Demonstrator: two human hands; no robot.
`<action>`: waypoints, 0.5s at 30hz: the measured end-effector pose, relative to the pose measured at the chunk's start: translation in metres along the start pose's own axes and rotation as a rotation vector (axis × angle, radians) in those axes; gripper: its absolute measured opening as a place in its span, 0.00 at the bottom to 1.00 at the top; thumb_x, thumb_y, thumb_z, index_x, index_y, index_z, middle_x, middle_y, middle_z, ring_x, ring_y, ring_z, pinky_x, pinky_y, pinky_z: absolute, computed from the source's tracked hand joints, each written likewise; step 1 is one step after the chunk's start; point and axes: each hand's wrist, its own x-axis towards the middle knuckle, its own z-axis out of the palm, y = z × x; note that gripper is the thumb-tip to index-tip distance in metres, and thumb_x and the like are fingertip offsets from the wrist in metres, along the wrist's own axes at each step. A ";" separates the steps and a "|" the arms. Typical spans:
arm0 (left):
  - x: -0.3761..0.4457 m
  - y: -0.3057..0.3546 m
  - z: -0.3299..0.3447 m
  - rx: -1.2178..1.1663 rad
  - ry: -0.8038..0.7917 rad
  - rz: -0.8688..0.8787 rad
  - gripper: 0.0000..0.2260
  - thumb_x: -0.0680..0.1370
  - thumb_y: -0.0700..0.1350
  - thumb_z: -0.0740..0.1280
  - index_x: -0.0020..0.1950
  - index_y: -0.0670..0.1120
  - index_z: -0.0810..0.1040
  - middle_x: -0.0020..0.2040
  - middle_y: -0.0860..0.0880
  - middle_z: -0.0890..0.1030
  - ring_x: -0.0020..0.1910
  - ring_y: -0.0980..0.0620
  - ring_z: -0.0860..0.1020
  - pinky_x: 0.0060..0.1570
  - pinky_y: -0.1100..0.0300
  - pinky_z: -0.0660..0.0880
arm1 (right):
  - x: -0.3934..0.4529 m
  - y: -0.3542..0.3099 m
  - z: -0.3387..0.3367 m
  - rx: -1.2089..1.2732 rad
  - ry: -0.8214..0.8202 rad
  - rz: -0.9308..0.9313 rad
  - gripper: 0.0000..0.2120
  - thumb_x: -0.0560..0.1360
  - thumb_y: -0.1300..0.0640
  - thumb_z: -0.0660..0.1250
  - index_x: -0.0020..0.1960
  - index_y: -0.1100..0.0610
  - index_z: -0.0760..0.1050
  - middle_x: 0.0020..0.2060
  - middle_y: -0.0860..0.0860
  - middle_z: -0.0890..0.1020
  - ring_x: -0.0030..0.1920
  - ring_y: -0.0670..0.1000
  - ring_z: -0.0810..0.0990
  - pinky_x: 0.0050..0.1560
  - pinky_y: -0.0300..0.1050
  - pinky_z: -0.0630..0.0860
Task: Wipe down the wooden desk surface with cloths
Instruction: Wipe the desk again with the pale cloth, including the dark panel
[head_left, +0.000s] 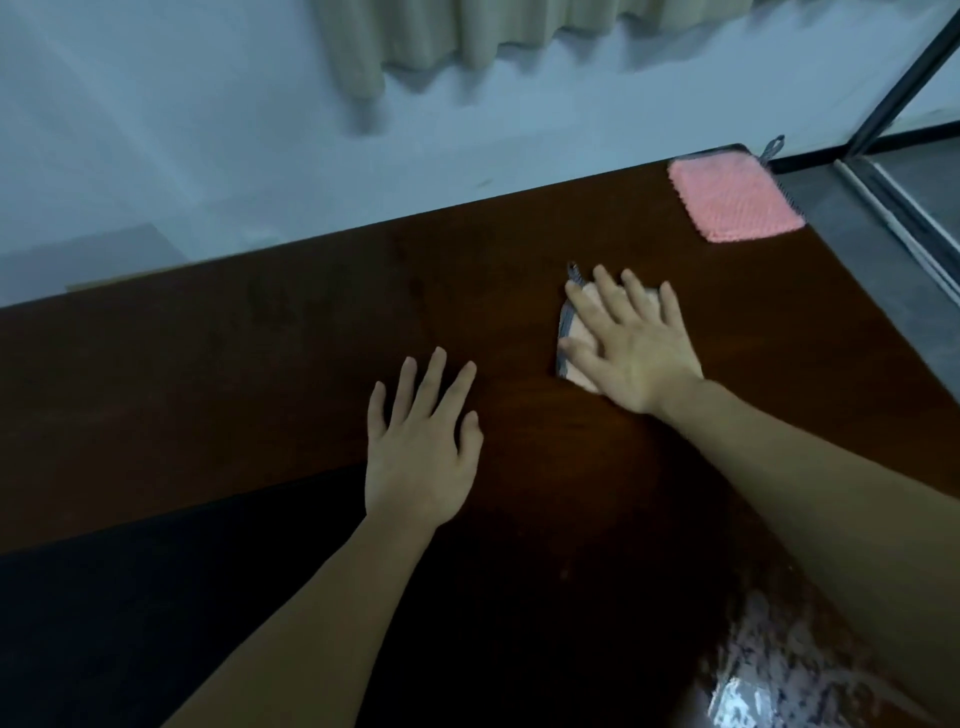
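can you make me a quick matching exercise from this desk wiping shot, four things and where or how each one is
Things:
1. left hand
2. right hand
3. pink cloth
4. curtain

States:
A. lies alone at the desk's far right corner
B. hangs against the wall behind the desk
C. flat on bare wood, fingers spread
D. presses flat on a pale cloth

Pairs: 1-C, 2-D, 3-A, 4-B
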 end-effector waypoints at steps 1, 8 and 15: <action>0.000 -0.001 0.001 0.004 0.004 0.007 0.26 0.83 0.59 0.42 0.82 0.61 0.48 0.83 0.55 0.45 0.82 0.50 0.40 0.79 0.46 0.39 | 0.006 -0.003 0.000 0.012 0.010 0.033 0.33 0.80 0.30 0.38 0.82 0.40 0.38 0.83 0.50 0.42 0.82 0.56 0.40 0.79 0.63 0.37; 0.000 0.001 -0.003 0.016 -0.030 0.018 0.27 0.82 0.59 0.39 0.82 0.61 0.47 0.83 0.53 0.44 0.82 0.49 0.41 0.79 0.43 0.41 | -0.079 -0.040 0.012 0.003 -0.003 0.020 0.33 0.80 0.32 0.34 0.81 0.42 0.34 0.82 0.51 0.40 0.81 0.56 0.38 0.78 0.62 0.36; -0.001 0.000 -0.002 0.024 -0.025 0.038 0.28 0.81 0.59 0.37 0.82 0.59 0.47 0.83 0.52 0.46 0.82 0.47 0.42 0.79 0.42 0.42 | -0.108 -0.033 0.019 -0.008 -0.044 -0.024 0.33 0.77 0.29 0.29 0.79 0.38 0.30 0.81 0.47 0.36 0.80 0.52 0.32 0.77 0.59 0.31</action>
